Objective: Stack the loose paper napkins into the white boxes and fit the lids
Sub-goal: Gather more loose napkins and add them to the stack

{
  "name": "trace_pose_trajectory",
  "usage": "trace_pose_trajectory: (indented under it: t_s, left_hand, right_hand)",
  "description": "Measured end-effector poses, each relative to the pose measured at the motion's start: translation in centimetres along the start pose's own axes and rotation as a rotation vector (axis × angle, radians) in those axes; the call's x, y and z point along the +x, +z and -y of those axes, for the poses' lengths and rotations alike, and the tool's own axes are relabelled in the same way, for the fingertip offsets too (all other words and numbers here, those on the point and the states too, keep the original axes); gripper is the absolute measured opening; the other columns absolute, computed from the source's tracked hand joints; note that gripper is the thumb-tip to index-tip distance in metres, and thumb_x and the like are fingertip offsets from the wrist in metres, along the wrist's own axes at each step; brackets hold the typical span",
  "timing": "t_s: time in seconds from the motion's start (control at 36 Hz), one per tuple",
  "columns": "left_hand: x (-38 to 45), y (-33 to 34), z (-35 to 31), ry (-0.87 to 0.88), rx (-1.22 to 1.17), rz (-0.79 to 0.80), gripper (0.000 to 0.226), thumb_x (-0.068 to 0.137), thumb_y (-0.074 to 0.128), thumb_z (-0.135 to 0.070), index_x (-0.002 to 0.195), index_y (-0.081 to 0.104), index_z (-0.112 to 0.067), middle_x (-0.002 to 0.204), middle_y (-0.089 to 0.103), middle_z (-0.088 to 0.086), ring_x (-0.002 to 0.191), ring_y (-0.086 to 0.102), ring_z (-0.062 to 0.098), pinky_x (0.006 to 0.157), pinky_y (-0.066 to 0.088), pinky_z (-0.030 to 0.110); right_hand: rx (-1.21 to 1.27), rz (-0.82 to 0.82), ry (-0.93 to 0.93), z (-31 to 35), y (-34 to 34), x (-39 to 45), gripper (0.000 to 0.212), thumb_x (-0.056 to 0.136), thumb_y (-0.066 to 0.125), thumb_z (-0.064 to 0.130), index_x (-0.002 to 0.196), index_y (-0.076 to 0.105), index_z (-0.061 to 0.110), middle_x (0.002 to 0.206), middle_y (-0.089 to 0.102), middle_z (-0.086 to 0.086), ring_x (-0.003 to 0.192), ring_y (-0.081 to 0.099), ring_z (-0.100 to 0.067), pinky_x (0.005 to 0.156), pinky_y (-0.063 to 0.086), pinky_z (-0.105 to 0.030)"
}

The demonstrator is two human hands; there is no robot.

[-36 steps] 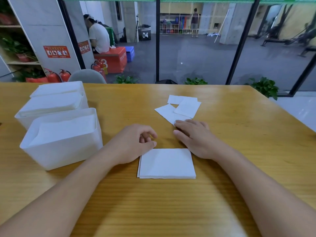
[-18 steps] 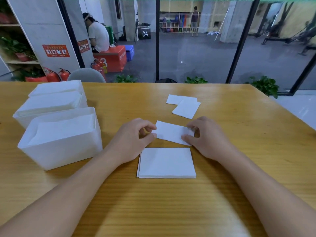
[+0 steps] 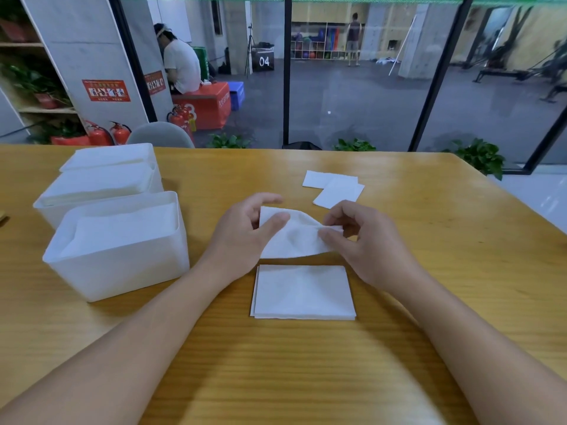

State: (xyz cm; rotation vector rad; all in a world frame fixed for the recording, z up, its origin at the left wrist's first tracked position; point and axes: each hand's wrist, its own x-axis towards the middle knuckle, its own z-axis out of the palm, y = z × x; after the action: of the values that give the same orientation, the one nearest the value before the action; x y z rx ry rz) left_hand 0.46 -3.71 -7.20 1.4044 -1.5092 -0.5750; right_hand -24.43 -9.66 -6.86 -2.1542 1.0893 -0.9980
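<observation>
A person's left hand (image 3: pixel 245 231) and right hand (image 3: pixel 365 240) each pinch an end of 1 sagging napkin (image 3: pixel 291 237) just beyond the squared napkin stack (image 3: pixel 303 291), onto which it should be drawn flat, edges matched, before boxing

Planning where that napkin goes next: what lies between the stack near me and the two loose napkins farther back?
In the head view, both hands, left hand and right hand, holding one napkin.
</observation>
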Motion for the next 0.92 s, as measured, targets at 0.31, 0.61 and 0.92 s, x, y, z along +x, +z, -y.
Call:
trace_pose_trajectory:
  t_s: [0.31, 0.61, 0.92]
  left_hand:
    - [-0.7, -1.1, 0.2, -0.078, -0.013, 0.180, 0.006, 0.101, 0.076, -0.034, 0.102, 0.075, -0.028, 0.065, 0.068, 0.001, 0.056, 0.054, 0.024, 0.057, 0.041, 0.033]
    - [-0.6, -2.0, 0.3, -0.105, 0.347, 0.442, 0.015, 0.096, 0.078, -0.052, 0.100, 0.070, -0.039, 0.056, 0.055, -0.012, 0.052, 0.049, 0.007, 0.063, 0.042, 0.033]
    - [-0.6, -2.5, -0.4, -0.114, 0.233, 0.467, 0.011, 0.102, 0.076, -0.046, 0.096, 0.075, -0.037, 0.067, 0.070, 0.001, 0.065, 0.061, 0.011, 0.076, 0.049, 0.038]
  right_hand:
    - [0.329, 0.277, 0.290, 0.1, -2.1, -0.5, 0.031, 0.094, 0.086, 0.027, 0.120, 0.069, 0.028, 0.077, 0.071, -0.009, 0.064, 0.061, -0.021, 0.070, 0.043, -0.041]
    - [-0.066, 0.419, 0.269, 0.1, -2.5, -0.9, 0.032, 0.080, 0.094, 0.046, 0.104, 0.074, 0.038, 0.072, 0.065, 0.014, 0.060, 0.056, -0.007, 0.054, 0.041, -0.024]
    - [0.039, 0.339, 0.214, -0.9, -2.4, -0.8, 0.012, 0.095, 0.083, 0.028, 0.084, 0.078, 0.025, 0.066, 0.068, 0.010, 0.056, 0.051, -0.007, 0.050, 0.038, -0.015]
